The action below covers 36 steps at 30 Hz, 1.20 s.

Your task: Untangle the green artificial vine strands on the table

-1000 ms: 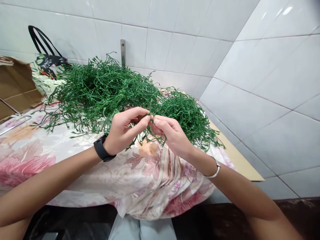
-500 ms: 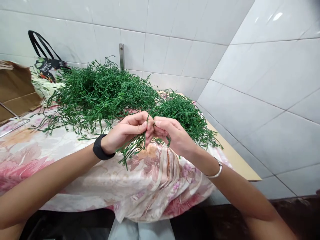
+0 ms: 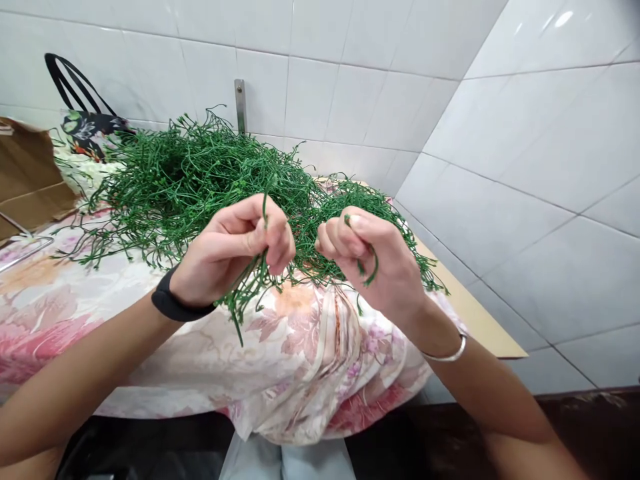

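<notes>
My left hand is closed around several green plastic stems, whose ends hang below the palm; one stem sticks up past the thumb. Apart from it, my right hand is curled closed, with a short curved piece of green stem showing between its fingers. Behind the left hand lies a big tangled heap of green artificial stems with small branched tips. A smaller heap of the same stems lies behind the right hand, partly hidden by it.
A floral cloth covers the table, bunched at the front. On the left stand a brown cardboard box, a metal wire frame and a floral bag with black handles. Tiled walls close off the back and right. A bare board edge shows at right.
My hands, together before, have moved apart: the left to the left, the right to the right. Each has closed more tightly on green stems.
</notes>
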Tool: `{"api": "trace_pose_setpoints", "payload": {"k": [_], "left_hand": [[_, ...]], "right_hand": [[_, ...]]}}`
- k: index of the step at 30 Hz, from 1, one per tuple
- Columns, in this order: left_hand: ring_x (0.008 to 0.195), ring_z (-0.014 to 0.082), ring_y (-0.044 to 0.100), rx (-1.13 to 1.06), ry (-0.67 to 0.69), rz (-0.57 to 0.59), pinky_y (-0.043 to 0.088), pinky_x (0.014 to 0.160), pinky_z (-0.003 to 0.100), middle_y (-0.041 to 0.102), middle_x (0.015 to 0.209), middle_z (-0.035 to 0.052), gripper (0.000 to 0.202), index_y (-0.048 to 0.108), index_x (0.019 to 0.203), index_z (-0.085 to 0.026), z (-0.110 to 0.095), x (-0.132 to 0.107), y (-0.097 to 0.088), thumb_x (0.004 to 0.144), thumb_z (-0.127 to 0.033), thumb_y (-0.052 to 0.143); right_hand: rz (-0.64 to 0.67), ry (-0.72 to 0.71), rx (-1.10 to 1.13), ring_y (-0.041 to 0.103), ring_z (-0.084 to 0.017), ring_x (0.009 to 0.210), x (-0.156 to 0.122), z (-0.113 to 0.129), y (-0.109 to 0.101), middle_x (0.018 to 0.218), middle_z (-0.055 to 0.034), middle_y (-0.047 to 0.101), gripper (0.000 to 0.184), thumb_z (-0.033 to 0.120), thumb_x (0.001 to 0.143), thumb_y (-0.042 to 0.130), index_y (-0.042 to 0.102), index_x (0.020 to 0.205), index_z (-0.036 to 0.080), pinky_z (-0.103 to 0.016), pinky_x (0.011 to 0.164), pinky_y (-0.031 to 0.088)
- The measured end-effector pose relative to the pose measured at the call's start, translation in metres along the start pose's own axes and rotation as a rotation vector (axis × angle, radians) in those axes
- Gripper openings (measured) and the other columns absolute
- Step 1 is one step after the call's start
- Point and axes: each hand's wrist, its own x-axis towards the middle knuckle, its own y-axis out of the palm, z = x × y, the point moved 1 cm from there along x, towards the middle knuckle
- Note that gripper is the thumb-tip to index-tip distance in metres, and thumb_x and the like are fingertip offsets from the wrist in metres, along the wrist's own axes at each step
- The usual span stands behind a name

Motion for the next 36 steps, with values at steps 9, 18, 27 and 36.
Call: {"api": "trace_pose_setpoints", "payload": {"k": [9, 18, 27, 36], "left_hand": [[0.074, 0.0122, 0.059, 0.176, -0.108, -0.223, 0.048, 0.067, 0.024, 0.061, 0.080, 0.0035, 0.022, 0.058, 0.094, -0.012, 0.009, 0.010, -0.018, 0.078, -0.012, 0.043], [0.122, 0.0191, 0.039, 0.238, -0.089, -0.052, 0.038, 0.097, 0.032, 0.046, 0.130, 0.0061, 0.048, 0.046, 0.120, -0.019, 0.025, 0.008, -0.018, 0.074, -0.006, 0.047], [0.132, 0.0173, 0.021, 0.568, -0.083, 0.226, 0.017, 0.111, 0.033, 0.019, 0.145, 0.0001, 0.067, 0.026, 0.135, -0.026, 0.038, 0.001, -0.014, 0.075, -0.002, 0.042], [0.132, 0.0221, 0.021, 0.608, 0.003, 0.184, 0.031, 0.105, 0.036, 0.020, 0.144, 0.0044, 0.062, 0.033, 0.131, -0.027, 0.046, -0.001, -0.013, 0.075, -0.013, 0.055]], "right_hand": [[-0.234, -0.138, -1.337, 0.047, -0.021, 0.092, 0.015, -0.023, -0.033, 0.091, -0.0079, 0.055, 0.025, 0.028, 0.083, 0.045, 0.060, 0.102, 0.018, -0.038, 0.080, 0.030], [-0.017, -0.257, -0.968, 0.049, -0.012, 0.076, 0.012, -0.018, -0.023, 0.078, -0.0029, 0.054, 0.021, 0.030, 0.086, 0.042, 0.055, 0.077, 0.017, -0.027, 0.074, 0.038], [0.061, -0.184, -0.914, 0.049, -0.012, 0.074, 0.012, -0.031, -0.020, 0.080, -0.0033, 0.055, 0.024, 0.039, 0.075, 0.056, 0.056, 0.079, 0.015, -0.027, 0.070, 0.041], [0.003, -0.092, -0.875, 0.054, -0.012, 0.072, 0.009, -0.038, -0.020, 0.079, -0.0038, 0.060, 0.015, 0.026, 0.074, 0.058, 0.059, 0.081, 0.014, -0.027, 0.068, 0.046]]}}
